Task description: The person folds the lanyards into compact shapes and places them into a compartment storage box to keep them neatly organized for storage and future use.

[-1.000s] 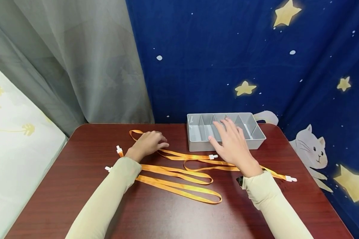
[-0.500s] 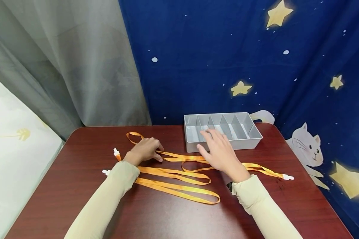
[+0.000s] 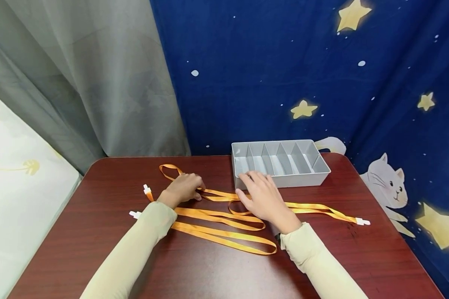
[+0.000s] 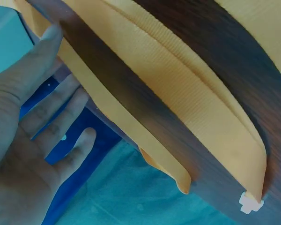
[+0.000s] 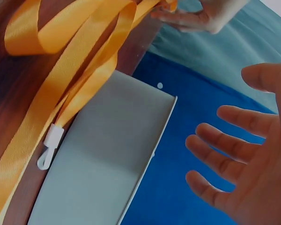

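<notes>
Four orange lanyards (image 3: 198, 213) lie stretched out on the desk (image 3: 217, 274) and none shows in the box (image 3: 295, 180) beyond them, so the work looks barely begun, with all four left to handle. The far lanyard (image 3: 218, 193) runs between the loosely parted thumb and fingers of the left hand (image 3: 185, 187); I cannot tell whether they touch it. The right hand (image 3: 263, 198), spread wide and holding nothing, is above the lanyards, near the box.
</notes>
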`<state>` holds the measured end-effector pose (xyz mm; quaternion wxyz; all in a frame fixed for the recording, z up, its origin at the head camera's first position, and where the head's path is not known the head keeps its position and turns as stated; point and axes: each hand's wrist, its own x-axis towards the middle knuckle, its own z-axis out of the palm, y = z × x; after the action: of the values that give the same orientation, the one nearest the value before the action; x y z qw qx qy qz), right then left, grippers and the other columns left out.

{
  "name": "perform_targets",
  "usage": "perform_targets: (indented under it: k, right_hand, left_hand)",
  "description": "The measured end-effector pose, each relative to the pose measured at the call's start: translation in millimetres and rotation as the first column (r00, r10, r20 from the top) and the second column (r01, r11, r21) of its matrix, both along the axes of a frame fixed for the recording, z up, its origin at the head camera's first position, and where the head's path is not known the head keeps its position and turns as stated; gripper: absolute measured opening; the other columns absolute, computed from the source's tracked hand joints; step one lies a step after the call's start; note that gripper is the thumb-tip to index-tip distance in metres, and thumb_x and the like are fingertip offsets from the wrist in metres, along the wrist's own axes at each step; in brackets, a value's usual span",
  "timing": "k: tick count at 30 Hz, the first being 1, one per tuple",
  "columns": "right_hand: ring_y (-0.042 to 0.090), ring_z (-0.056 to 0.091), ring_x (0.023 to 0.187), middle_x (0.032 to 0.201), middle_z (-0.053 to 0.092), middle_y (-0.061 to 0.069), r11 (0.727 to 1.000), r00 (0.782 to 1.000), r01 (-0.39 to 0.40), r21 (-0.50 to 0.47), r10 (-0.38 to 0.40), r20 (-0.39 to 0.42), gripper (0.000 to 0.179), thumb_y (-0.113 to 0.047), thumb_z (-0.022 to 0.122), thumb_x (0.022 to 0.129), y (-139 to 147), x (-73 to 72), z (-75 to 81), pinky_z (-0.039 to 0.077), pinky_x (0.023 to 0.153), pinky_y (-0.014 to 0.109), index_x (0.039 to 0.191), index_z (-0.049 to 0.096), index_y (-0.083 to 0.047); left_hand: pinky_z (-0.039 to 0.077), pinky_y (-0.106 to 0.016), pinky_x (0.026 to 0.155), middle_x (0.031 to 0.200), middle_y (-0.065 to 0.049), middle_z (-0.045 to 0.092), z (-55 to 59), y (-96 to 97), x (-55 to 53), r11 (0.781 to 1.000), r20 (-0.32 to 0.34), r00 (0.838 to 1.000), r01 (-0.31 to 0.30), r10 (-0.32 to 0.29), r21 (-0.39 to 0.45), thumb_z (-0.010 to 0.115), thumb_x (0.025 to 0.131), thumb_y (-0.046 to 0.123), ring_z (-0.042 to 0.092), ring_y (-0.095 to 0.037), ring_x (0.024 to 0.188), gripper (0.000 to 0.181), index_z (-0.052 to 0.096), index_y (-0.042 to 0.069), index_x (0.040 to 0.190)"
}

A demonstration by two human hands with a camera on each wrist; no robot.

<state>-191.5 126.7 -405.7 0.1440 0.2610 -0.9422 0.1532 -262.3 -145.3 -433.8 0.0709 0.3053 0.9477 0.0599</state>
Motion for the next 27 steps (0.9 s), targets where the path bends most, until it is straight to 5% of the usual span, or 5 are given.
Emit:
perform_targets:
  k: [10,27]
  right_hand:
    - [0.03,0.067,0.099,0.116,0.068,0.01,0.996,0.998,-0.035,0.084,0.031,0.048,0.041,-0.037,0.06,0.098,-23,0.3,-16.3,0.053,0.088,0.047,0.124,0.066,-0.006]
    - [0.026,0.066,0.081,0.1,0.064,0.011,0.981,0.994,0.003,0.195,-0.023,0.103,0.042,-0.035,0.065,0.095,-36,-15.6,-48.0,0.056,0.065,0.043,0.12,0.067,-0.002]
  left_hand:
    - [0.049,-0.047,0.087,0.102,0.0,0.073,-1.4,1.6,-2.7,1.0,-0.04,0.999,0.013,-0.014,-0.024,0.082,0.082,0.017,0.066,-0.022,0.095,0.019,0.079,0.017,0.1]
    - [0.051,-0.044,0.083,0.093,0.001,0.074,-6.0,6.7,-9.8,1.0,-0.071,0.997,0.02,-0.021,-0.005,0.079,0.084,0.011,0.068,-0.02,0.086,0.009,0.079,0.017,0.091]
